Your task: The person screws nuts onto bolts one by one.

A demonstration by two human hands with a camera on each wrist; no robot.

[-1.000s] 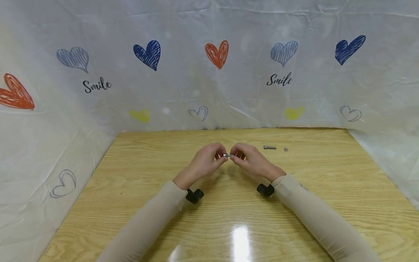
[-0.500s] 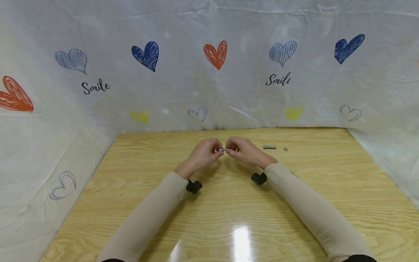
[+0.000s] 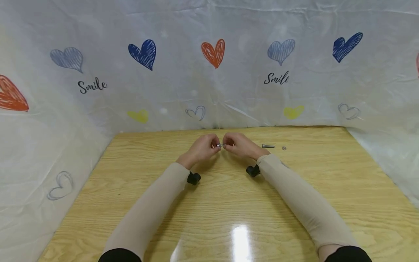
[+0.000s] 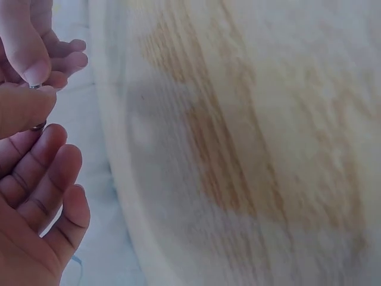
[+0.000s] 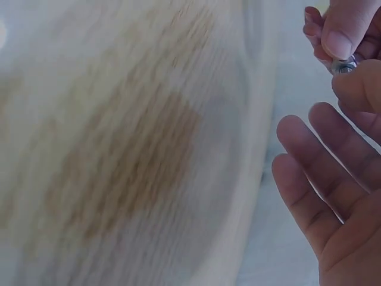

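A small silver bolt (image 3: 222, 145) is held level between two hands above the far part of the wooden table (image 3: 216, 211). My left hand (image 3: 202, 147) pinches its wider end between thumb and index finger. From the other side, my right hand (image 3: 241, 146) pinches the thin end the same way. The fingertips cover much of the bolt. A shiny bit of metal (image 5: 344, 65) shows between the thumbs in the right wrist view. In both wrist views the spare fingers spread loosely away from the pinch.
A second bolt (image 3: 268, 146) lies on the table just right of my right hand, with a small nut (image 3: 284, 148) beyond it. A white cloth (image 3: 242, 87) printed with hearts hangs behind the table. Black wrist cameras (image 3: 194, 178) sit under the sleeves.
Both hands have moved away from me and slightly left, carrying the bolt between them. The second bolt and the nut stay in place on the table.
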